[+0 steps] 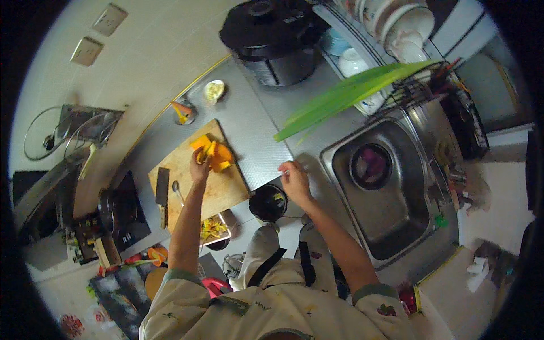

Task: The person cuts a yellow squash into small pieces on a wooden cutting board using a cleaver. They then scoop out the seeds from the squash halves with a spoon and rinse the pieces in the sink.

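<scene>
My left hand [199, 169] is over the wooden cutting board [216, 191], its fingers closed on a piece of orange pumpkin [200, 155]. More cut pumpkin pieces [221, 157] lie against it on the board. To the left of my forearm rest a cleaver [162, 187] and a metal spoon [177, 188]. My right hand [295, 182] is curled near the counter's corner, between the board and the sink. A small pale object [284, 171] shows at its fingertips, too small to identify. Below that hand stands a black bin [267, 204] with some yellow scraps inside.
A tray of yellow scraps [214, 227] sits below the board. Behind it are a glass with orange pieces [183, 114] and a small white bowl [214, 89]. Long green leaves [352, 91] extend across the right counter towards the steel sink [382, 221]. A black electric cooker [272, 46] stands at the back.
</scene>
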Motion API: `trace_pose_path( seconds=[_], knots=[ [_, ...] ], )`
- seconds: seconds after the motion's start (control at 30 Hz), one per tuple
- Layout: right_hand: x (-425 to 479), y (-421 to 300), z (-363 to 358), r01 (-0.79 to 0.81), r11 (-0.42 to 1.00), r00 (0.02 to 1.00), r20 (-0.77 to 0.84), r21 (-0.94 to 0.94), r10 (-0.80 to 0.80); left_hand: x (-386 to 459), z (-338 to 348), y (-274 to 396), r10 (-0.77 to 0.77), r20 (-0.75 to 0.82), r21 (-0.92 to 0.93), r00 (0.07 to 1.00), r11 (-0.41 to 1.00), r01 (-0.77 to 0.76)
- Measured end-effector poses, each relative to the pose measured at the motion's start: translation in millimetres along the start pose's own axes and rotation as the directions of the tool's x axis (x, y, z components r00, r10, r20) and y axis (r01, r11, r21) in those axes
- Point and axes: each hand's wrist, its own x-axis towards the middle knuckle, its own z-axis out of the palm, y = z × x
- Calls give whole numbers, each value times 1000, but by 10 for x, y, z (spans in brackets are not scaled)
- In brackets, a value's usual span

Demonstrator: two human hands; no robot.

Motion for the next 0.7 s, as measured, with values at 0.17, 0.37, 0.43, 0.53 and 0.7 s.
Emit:
trace_pose_path(
  seconds=[0.17,0.37,0.43,0.53,0.7],
  knots=[
    [268,-369,654,33,995,961,278,-98,-4,73,-67,82,-436,-255,-279,863,888,366],
    [809,-406,1243,-708,679,559,435,-193,706,368,-107,-49,-452,542,-506,709,498,704],
    [702,-599,1573,-896,430,421,514,108,748,617,-534,-666,-146,769,-493,623,484,722],
    [784,-475,1869,-942,211,329,588,262,739,659,-334,-766,-352,464,-461,813,688,561],
    [626,-125,1889,-803,309,546,423,509,723,325,-231,-124,-429,319,-561,845,634,533]
  ],
)
